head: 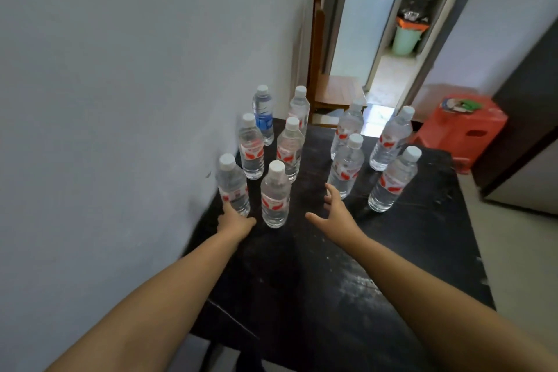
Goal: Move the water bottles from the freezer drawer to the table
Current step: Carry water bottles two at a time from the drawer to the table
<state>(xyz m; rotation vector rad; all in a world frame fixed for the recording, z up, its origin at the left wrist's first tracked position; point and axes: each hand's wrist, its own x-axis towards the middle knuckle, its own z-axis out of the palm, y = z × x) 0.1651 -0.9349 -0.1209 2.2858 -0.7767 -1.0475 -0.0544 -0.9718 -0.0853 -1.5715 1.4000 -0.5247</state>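
Head view, surface: black, scuffed tabletop (377,251) set against a pale grey wall; bottles standing upright over its far half.
Head view, left cluster: six clear plastic water bottles with white caps, five with red-and-white labels, one blue-labelled bottle (263,115) at the 12 o'clock end nearest the wall.
Head view, right cluster: four more red-labelled bottles toward 1 and 2 o'clock, well apart from the left cluster.
Head view, left hand (235,222): at the base of the nearest wall-side red-labelled bottle (232,186), at 11 o'clock; fingers hidden behind the bottle, so gripping or merely touching cannot be told.
Head view, neighbouring bottle (274,195): just beside the left hand, standing free.
Head view, right hand (333,211): fingers spread apart, holding nothing, hovering between the clusters, near the closest right-cluster bottle (345,166).
Head view, surroundings: wooden chair (332,90) past the far edge at 12 o'clock; red plastic stool (465,127) at 2 o'clock; freezer drawer not in sight.
Handling, weight: probably full, so moderately heavy for the size.
Handling, surface feel: thin walls likely to give under a squeeze; likely cold and damp, so slippery.
Handling, hold: best around the labelled waist, or the stiff capped neck.
Handling, risk: tall and narrow, easily toppled into neighbours.
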